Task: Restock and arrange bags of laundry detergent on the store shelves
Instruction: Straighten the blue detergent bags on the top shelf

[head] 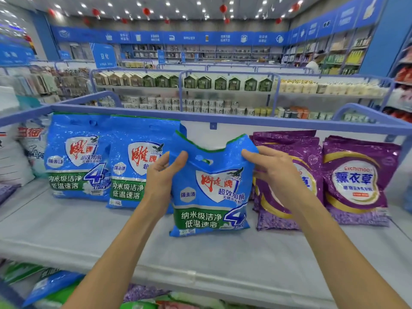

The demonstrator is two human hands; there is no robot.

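Held blue detergent bag: stands upright on the shelf deck, near the middle of the row and closer to the front edge than its neighbours. Its top edge sags between the two hands.
Left hand: pinches the bag's upper left corner, with the thumb on the printed front and the fingers curled behind.
Right hand: holds the upper right corner, with the fingers laid across the top edge. How the thumb closes on the bag is hard to make out.
Blue bags to the left: the second blue bag stands just behind and left of the held one and is partly covered by the left hand. The leftmost blue bag touches its other side.
Purple bags to the right: the nearer purple bag stands just beside the held bag and is largely hidden by the right hand. The right purple bag overlaps it.
Far left: white bags, blurred.
Back of shelf: a blue rail runs behind the row.
Lower shelf: more detergent bags lie flat at the near left.
Far aisle: house-shaped boxes are lined up on a shelf.
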